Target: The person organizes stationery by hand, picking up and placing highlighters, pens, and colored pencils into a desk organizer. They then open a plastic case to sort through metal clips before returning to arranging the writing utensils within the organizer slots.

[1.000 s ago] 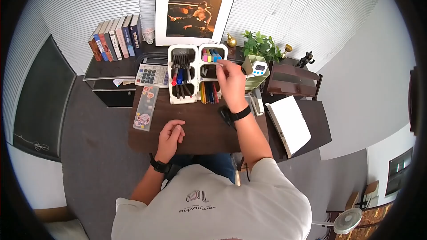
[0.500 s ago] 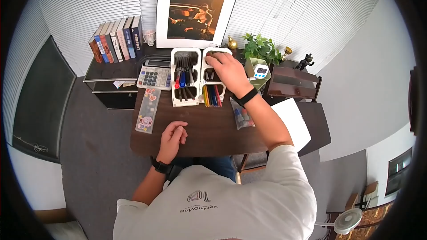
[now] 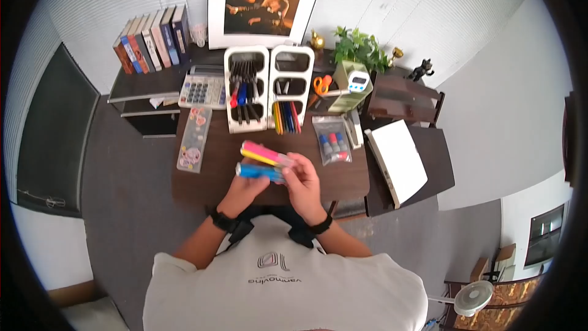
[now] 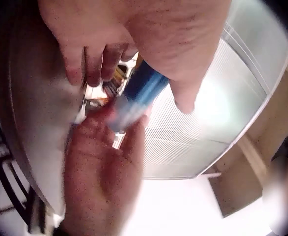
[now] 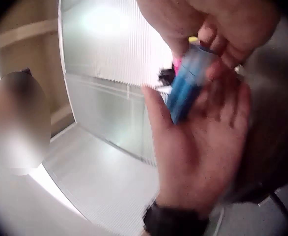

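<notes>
Pink and yellow highlighters lie together above the blue highlighters, over the desk's front part. My right hand pinches them at their right ends. Beneath their left ends is my left hand. In the right wrist view its palm faces up with the thumb spread, and the blue highlighters lie over it; whether they touch it I cannot tell. The left wrist view shows my right fingers at the clear end of a blurred blue highlighter.
Behind the hands stand two white organizers with pens and colored pencils. A calculator and a stickered case lie left. On the right are a clear bag of small bottles, orange scissors and a white box.
My right hand has come back from the right organizer's top compartment with the highlighters, toward the desk's front. My left hand has moved up and right under them, its fingers opening out.
</notes>
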Demonstrator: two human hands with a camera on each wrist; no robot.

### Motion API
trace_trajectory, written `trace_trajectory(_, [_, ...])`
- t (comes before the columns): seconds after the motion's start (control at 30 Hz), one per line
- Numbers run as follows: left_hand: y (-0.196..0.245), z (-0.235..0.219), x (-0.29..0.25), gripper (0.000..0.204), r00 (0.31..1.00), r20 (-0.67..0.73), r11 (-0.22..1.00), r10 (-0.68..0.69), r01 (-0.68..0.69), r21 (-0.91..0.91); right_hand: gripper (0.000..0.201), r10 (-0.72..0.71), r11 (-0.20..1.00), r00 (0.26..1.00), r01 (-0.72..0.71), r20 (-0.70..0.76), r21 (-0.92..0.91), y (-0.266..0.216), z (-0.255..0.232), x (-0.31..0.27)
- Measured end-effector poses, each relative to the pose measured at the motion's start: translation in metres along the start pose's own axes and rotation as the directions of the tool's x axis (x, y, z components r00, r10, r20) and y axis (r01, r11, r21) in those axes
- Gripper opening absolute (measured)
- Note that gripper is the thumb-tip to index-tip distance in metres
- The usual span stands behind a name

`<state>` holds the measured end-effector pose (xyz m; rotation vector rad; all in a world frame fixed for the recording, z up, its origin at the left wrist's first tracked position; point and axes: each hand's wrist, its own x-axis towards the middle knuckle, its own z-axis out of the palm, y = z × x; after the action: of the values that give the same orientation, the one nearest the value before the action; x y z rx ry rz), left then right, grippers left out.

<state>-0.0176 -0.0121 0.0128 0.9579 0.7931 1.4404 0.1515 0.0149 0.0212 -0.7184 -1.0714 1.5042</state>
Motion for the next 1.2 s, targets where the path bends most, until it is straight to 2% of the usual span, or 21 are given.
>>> trace_trajectory(0.03, [-0.007, 0.006, 0.005, 0.046, 0.997, -0.072, 0.997, 0.016, -0.021, -0.075, 0.039, 0.029, 0.999, 1.0, -0.029, 0.003, 0.016, 0.007, 0.003, -0.005])
trace_trajectory(0.13, [-0.007, 0.012, 0.013, 0.043, 0.977, -0.191, 0.973, -0.094, 0.049, -0.227, 0.039, 0.117, 0.984, 0.99, -0.105, 0.077, -0.144, 0.007, 0.005, -0.005])
trace_trajectory(0.17, [0.001, 0.014, 0.014, 0.041, 0.975, -0.202, 0.976, -0.088, 0.045, -0.213, 0.043, 0.061, 0.975, 0.984, -0.023, 0.165, -0.221, 0.011, 0.0, -0.003])
trace_trajectory(0.27, [0.012, 0.007, 0.011, 0.042, 0.983, -0.169, 0.991, -0.072, 0.051, -0.125, 0.04, 0.069, 0.953, 0.987, -0.022, 0.148, -0.302, -0.004, 0.002, -0.001])
trace_trajectory(0.33, [0.019, 0.001, 0.008, 0.042, 1.0, -0.024, 0.974, 0.018, -0.012, 0.226, 0.035, -0.055, 0.81, 0.968, 0.186, 0.245, -0.556, -0.012, -0.002, 0.01])
trace_trajectory(0.37, [0.019, 0.0, 0.011, 0.042, 1.0, -0.024, 0.973, 0.015, -0.009, 0.231, 0.035, -0.055, 0.814, 0.969, 0.184, 0.242, -0.551, -0.011, -0.005, 0.016])
trace_trajectory(0.43, [0.019, 0.0, 0.012, 0.042, 0.989, 0.08, 0.841, 0.122, -0.146, 0.52, 0.029, -0.15, 0.684, 0.945, 0.311, 0.291, -0.659, -0.009, -0.01, 0.022])
trace_trajectory(0.5, [0.012, 0.0, 0.012, 0.038, 0.992, 0.031, 0.861, 0.12, -0.12, 0.494, 0.031, -0.14, 0.683, 0.947, 0.305, 0.291, -0.663, -0.009, -0.011, 0.024])
trace_trajectory(0.57, [0.008, -0.001, 0.011, 0.037, 0.992, -0.009, 0.859, 0.128, -0.107, 0.501, 0.032, -0.197, 0.619, 0.928, 0.369, 0.317, -0.694, -0.006, -0.012, 0.023])
trace_trajectory(0.7, [0.005, -0.01, 0.012, 0.041, 0.999, 0.007, 0.868, 0.042, -0.04, 0.496, 0.029, -0.257, 0.603, 0.905, 0.424, 0.339, -0.676, -0.008, -0.009, 0.021])
trace_trajectory(0.73, [0.005, -0.009, 0.013, 0.041, 0.999, 0.012, 0.866, 0.038, -0.039, 0.498, 0.028, -0.285, 0.562, 0.885, 0.465, 0.367, -0.684, -0.007, -0.008, 0.021])
trace_trajectory(0.77, [0.006, -0.008, 0.015, 0.041, 0.99, 0.075, 0.829, 0.12, -0.141, 0.541, 0.028, -0.312, 0.52, 0.864, 0.504, 0.395, -0.69, -0.008, -0.008, 0.022])
trace_trajectory(0.8, [0.007, -0.008, 0.015, 0.042, 0.97, 0.141, 0.781, 0.197, -0.242, 0.576, 0.028, -0.316, 0.522, 0.865, 0.502, 0.389, -0.69, -0.008, -0.007, 0.022])
trace_trajectory(0.9, [0.009, -0.01, 0.012, 0.044, 0.972, 0.162, 0.836, 0.17, -0.229, 0.498, 0.024, -0.265, 0.541, 0.89, 0.455, 0.37, -0.707, -0.009, -0.01, 0.02])
trace_trajectory(0.97, [0.008, -0.019, 0.013, 0.045, 0.999, 0.047, 0.966, 0.016, -0.027, 0.256, 0.019, -0.298, 0.676, 0.892, 0.449, 0.341, -0.584, -0.004, -0.016, 0.022])
trace_trajectory(1.0, [0.002, -0.019, 0.018, 0.047, 0.997, -0.024, 0.997, 0.075, -0.075, 0.021, 0.013, -0.334, 0.678, 0.901, 0.434, 0.277, -0.594, -0.007, -0.015, 0.021])
trace_trajectory(1.03, [0.002, -0.023, 0.019, 0.047, 0.997, -0.02, 0.997, 0.076, -0.075, 0.024, 0.013, -0.338, 0.677, 0.9, 0.435, 0.275, -0.593, -0.006, -0.016, 0.021])
trace_trajectory(1.1, [0.006, -0.028, 0.021, 0.054, 0.982, -0.186, 0.979, 0.019, -0.055, -0.195, 0.008, -0.204, 0.838, 0.977, 0.206, 0.059, -0.506, -0.005, -0.019, 0.02])
trace_trajectory(1.13, [0.006, -0.023, 0.022, 0.052, 0.984, -0.18, 0.985, 0.005, -0.037, -0.171, 0.008, -0.169, 0.892, 0.985, 0.164, 0.026, -0.422, -0.005, -0.017, 0.019])
trace_trajectory(1.17, [0.006, -0.019, 0.021, 0.052, 0.985, -0.174, 0.985, 0.006, -0.036, -0.17, 0.008, -0.174, 0.891, 0.984, 0.167, 0.023, -0.422, -0.004, -0.014, 0.018])
trace_trajectory(1.2, [0.009, -0.014, 0.017, 0.052, 0.993, -0.113, 0.997, 0.045, -0.037, 0.074, 0.012, -0.225, 0.8, 0.969, 0.245, 0.105, -0.547, -0.003, -0.013, 0.016])
